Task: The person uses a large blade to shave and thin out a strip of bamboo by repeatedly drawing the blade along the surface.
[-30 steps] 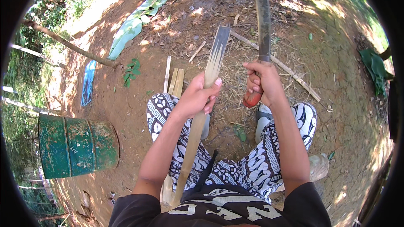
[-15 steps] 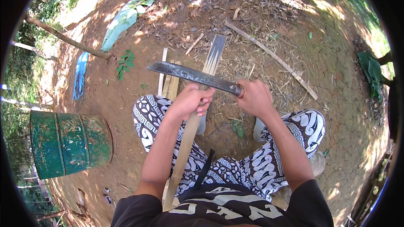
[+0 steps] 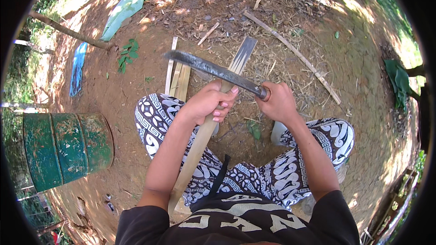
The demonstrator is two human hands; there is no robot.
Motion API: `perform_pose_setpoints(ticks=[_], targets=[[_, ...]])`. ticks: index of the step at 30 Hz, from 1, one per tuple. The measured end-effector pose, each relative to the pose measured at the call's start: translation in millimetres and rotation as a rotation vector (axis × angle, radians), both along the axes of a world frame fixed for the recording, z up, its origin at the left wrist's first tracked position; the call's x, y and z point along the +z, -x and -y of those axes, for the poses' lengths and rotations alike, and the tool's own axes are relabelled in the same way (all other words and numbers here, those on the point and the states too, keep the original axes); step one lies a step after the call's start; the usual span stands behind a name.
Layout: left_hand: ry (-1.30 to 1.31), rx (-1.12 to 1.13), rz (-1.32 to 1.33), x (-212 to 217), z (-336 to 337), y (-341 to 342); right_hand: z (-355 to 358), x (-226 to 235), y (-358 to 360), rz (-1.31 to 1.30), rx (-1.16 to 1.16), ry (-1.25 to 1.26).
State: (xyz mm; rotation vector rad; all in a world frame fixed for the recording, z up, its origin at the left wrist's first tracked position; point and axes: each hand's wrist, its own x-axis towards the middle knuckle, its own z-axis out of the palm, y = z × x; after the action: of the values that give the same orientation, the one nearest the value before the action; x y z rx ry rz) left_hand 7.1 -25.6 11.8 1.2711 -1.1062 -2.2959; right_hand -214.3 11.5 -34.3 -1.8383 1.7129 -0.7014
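Observation:
My left hand [image 3: 210, 103] is wrapped round a long bamboo slat [image 3: 196, 155], which slants from beside my left hip to a dark-skinned far end with pale, scraped streaks. In my right hand [image 3: 278, 101] is the handle of a machete [image 3: 206, 67]. Its long, worn blade points left and lies across the slat, just beyond my left fingers. Whether the edge bites into the bamboo I cannot tell. Part of the slat is hidden under my left hand and forearm.
Several cut slats [image 3: 183, 81] lie beyond my left knee. A thin bamboo strip [image 3: 295, 53] and shavings [image 3: 268, 63] are scattered on the soil ahead. A rusty green drum [image 3: 68, 147] is at left, near a blue plastic strip [image 3: 78, 69]. A big leaf [image 3: 125, 11] lies far left.
The slat's far end has swung slightly right in the picture. Both hands and the machete have shifted a little right, with the blade still across the slat.

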Motion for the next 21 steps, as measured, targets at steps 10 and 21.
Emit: perform_pose_setpoints(ticks=[10,21], targets=[[-0.178,-0.068,-0.159,-11.0,-18.9,22.2,-5.8,12.4,-8.2,0.707,-0.098,-0.333],[-0.14,-0.051,-0.364,-25.6,-32.8,26.7,-4.6,26.1,1.7,1.284,-0.232,-0.463]])
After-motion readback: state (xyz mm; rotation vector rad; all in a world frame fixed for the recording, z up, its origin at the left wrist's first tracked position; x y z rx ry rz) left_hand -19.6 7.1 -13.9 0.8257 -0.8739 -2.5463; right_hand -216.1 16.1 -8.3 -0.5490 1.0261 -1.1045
